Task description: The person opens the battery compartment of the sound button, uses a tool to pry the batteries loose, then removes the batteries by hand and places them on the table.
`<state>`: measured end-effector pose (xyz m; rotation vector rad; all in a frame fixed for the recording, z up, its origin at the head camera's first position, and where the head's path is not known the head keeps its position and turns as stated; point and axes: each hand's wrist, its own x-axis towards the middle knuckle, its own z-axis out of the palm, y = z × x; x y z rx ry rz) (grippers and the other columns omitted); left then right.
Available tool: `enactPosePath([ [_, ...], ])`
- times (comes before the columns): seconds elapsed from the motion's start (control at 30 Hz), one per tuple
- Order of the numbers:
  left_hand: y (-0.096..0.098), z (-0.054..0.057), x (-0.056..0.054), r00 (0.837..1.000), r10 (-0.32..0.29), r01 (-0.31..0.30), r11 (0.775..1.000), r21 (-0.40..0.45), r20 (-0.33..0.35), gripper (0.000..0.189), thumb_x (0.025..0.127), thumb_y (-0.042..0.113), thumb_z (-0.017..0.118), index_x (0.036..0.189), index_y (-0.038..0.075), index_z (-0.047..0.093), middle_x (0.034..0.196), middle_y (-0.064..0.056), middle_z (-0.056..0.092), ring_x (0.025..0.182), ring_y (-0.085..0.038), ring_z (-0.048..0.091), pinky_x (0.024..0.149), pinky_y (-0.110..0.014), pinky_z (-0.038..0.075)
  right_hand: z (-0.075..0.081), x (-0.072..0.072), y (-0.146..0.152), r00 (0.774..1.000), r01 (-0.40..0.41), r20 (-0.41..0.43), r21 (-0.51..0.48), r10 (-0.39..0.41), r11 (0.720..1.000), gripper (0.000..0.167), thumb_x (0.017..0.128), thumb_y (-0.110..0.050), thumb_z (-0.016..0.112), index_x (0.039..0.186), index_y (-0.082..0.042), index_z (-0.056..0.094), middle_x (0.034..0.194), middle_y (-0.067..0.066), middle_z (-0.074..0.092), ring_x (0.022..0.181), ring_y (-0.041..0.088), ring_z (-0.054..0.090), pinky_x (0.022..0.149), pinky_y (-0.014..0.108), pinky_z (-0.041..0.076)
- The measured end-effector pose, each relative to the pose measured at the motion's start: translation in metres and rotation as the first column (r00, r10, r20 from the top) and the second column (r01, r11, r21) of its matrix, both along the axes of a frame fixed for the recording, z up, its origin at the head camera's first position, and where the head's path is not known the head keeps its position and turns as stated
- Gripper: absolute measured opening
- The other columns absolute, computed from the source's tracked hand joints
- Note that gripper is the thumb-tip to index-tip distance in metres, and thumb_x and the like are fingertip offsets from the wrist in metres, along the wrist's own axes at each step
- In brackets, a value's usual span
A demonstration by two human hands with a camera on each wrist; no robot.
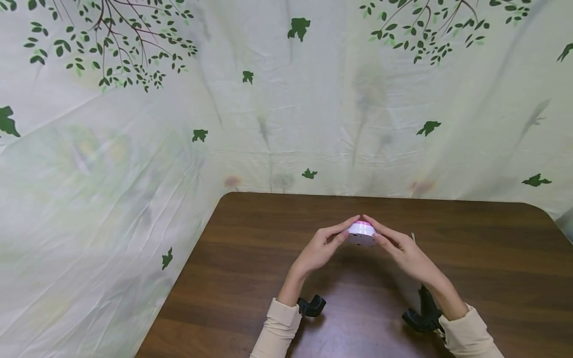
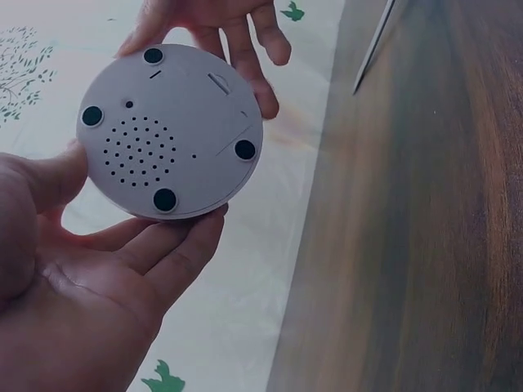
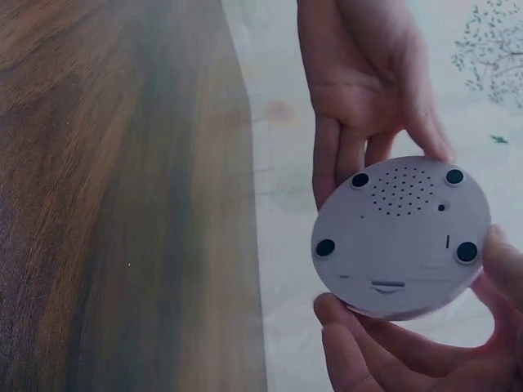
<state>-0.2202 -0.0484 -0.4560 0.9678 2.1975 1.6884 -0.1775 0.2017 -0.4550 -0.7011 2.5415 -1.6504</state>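
Both hands hold up a round white device [image 1: 361,233] with a pink top, raised over the table. Its underside [image 2: 176,163] faces the wrist cameras, showing a patch of small speaker holes, several dark round feet and a cover slot. On one side my left hand [image 1: 319,251] grips the rim between thumb and fingers. The opposite side is pinched by my right hand [image 1: 409,253], its thumb at the lower edge. In the right wrist view the device [image 3: 400,237] sits tilted between the two hands. Most of the pink top is hidden.
A brown wooden table [image 1: 250,248] lies beneath the hands. Behind and to the left hangs a pale cloth [image 1: 268,124] printed with green leaves. Black wrist mounts [image 1: 312,306] are strapped below both hands. A thin grey rod [image 2: 374,45] shows near the right hand.
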Motion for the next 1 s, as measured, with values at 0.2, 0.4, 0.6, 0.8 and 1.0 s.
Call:
enactPosePath([
  [0.2,-0.0009,0.0000,-0.0010,1.000,-0.005,0.005,0.999,0.041,0.011,0.044,0.110,0.020,0.050,0.154,0.024,0.051,0.158,0.007,0.051,0.147,-0.009,0.046,0.120,-0.031,0.038,-0.0007,-0.0023,0.0017,0.998,-0.064,0.024,-0.042,0.065,0.997,0.052,0.113,-0.016,0.040,0.164,-0.018,0.030,0.160,0.024,0.040,0.105,0.010,0.070,0.085,0.032,0.061],
  [0.4,-0.0011,-0.0005,-0.0019,1.000,-0.022,0.022,0.998,0.063,0.006,0.043,0.110,0.018,0.050,0.153,0.019,0.052,0.158,0.002,0.052,0.147,-0.013,0.046,0.118,-0.030,0.040,-0.0021,-0.0029,0.0052,0.988,-0.109,0.095,-0.101,0.119,0.989,0.052,0.114,-0.017,0.037,0.165,-0.018,0.027,0.154,0.029,0.045,0.101,0.019,0.075,0.086,0.034,0.061],
  [0.6,-0.0022,0.0011,-0.0020,0.999,-0.040,0.038,0.994,0.104,0.021,0.042,0.110,0.017,0.047,0.152,0.014,0.053,0.156,-0.003,0.054,0.144,-0.015,0.050,0.111,-0.025,0.045,-0.0024,-0.0037,0.0071,0.972,-0.167,0.137,-0.170,0.191,0.971,0.053,0.115,-0.017,0.033,0.167,-0.018,0.021,0.143,0.033,0.051,0.097,0.023,0.076,0.085,0.039,0.062],
  [0.8,-0.0030,0.0029,-0.0027,0.998,-0.059,0.055,0.990,0.131,0.030,0.041,0.111,0.014,0.046,0.151,0.008,0.054,0.154,-0.009,0.056,0.143,-0.016,0.052,0.111,-0.025,0.044,-0.0028,-0.0037,0.0077,0.965,-0.208,0.126,-0.172,0.231,0.963,0.054,0.115,-0.016,0.032,0.167,-0.020,0.020,0.131,0.029,0.058,0.091,0.028,0.076,0.082,0.040,0.062],
  [1.0,-0.0031,0.0043,-0.0016,0.996,-0.066,0.056,0.988,0.142,0.065,0.041,0.111,0.016,0.045,0.150,0.007,0.054,0.153,-0.013,0.056,0.133,-0.007,0.055,0.102,-0.021,0.050,-0.0041,-0.0043,0.0081,0.952,-0.263,0.116,-0.171,0.285,0.949,0.053,0.115,-0.014,0.029,0.167,-0.018,0.020,0.102,0.030,0.069,0.080,0.036,0.073,0.074,0.041,0.061],
])
